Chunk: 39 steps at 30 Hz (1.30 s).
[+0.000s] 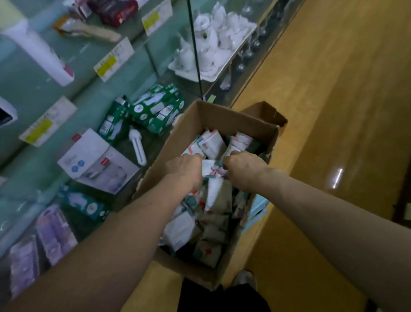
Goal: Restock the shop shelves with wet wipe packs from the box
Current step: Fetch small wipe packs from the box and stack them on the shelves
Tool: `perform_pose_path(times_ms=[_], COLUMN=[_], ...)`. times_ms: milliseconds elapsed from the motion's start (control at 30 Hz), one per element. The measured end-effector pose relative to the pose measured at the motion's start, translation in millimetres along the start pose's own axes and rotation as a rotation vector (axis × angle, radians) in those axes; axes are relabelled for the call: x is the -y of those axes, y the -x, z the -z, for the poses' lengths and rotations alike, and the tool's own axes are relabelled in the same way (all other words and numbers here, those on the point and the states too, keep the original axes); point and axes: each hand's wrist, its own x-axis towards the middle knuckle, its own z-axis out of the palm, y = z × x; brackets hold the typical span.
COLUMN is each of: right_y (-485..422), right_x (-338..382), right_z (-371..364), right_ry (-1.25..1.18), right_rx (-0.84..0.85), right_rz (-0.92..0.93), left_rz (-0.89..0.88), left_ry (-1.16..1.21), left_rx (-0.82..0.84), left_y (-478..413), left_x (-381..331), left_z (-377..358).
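Observation:
An open cardboard box (233, 122) stands on the floor against the glass shelves, filled with several white and teal wet wipe packs (181, 229). Both my hands reach down into it. My left hand (184, 170) and my right hand (244, 168) have their fingers curled round packs (211, 169) at the top of the pile, close together near the box's middle. My fingertips are hidden among the packs.
Glass shelves (19, 80) on the left hold green boxes (157, 110), a white boxed item (98, 161), a loose bulb (137, 146) and purple packs (54, 228). A white tea set (211, 38) sits behind a glass divider. Wooden floor (329, 82) runs to the right.

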Motion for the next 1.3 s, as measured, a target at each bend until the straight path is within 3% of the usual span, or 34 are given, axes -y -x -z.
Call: perform_pose_path(times_ms=[367, 600, 700, 833, 1067, 1200, 1300], right_y=[-70.3, -107.0, -123.7, -133.0, -125.3, -124.1, -114.2], right_x=[12.9, 23.4, 30.2, 41.4, 39.7, 16.7, 3.8], right_z=[-87.0, -146.3, -168.7, -177.8, -183.4, -139.3, -106.4], right_ry=[-0.044, -0.06, -0.123, -0.195, -0.075, -0.34, -0.787], right_rx=[0.195, 0.223, 0.272, 0.268, 0.308, 0.227, 0.179], right_rz=[-0.103, -0.22, -0.354, -0.553, -0.396, -0.446, -0.517], left_rz=[-0.014, -0.007, 0.034, 0.176, 0.274, 0.269, 0.341], left_ry=[0.069, 0.219, 0.379, 0.775, 1.076, 1.166, 1.343], left_rx=[0.118, 0.163, 0.186, 0.177, 0.199, 0.256, 0.348], left_y=[-68.0, -98.5, -105.2, -107.0, -99.5, -98.1, -97.4], left_x=[20.4, 32.1, 39.6, 39.7, 32.0, 31.7, 29.5], left_z=[-81.7, -129.4, -149.5, -161.0, -159.8, -150.7, -144.3])
